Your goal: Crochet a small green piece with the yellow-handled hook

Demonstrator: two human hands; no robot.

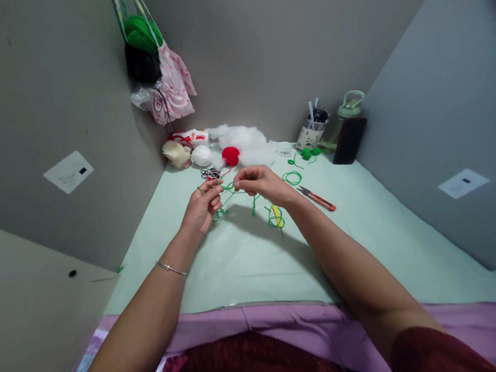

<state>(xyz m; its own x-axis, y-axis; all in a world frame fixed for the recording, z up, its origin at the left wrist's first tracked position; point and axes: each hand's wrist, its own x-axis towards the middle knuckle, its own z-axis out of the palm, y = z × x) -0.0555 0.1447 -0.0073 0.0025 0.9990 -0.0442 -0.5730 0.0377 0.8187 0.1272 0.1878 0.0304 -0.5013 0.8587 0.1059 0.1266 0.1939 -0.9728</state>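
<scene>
Your left hand (201,207) and right hand (262,183): both pinched on one thin green yarn strand (229,189), held just above pale green counter (246,262). One orange-handled snips (318,198) nearby, one red pompom (230,155) behind.

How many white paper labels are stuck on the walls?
2: the left-wall label, far left; the right-wall label, right of the scissors. The hanging bags may hide more.

- Orange-handled snips (318,198) lying on the pale green counter (246,262).
- Round red yarn ball (230,155) beside fluffy white stuffing (246,137).
- Patterned cup of pens (311,133) beside green-lidded bottle (346,112).
- Pink spotted bag (176,87) hanging in the corner.
</scene>
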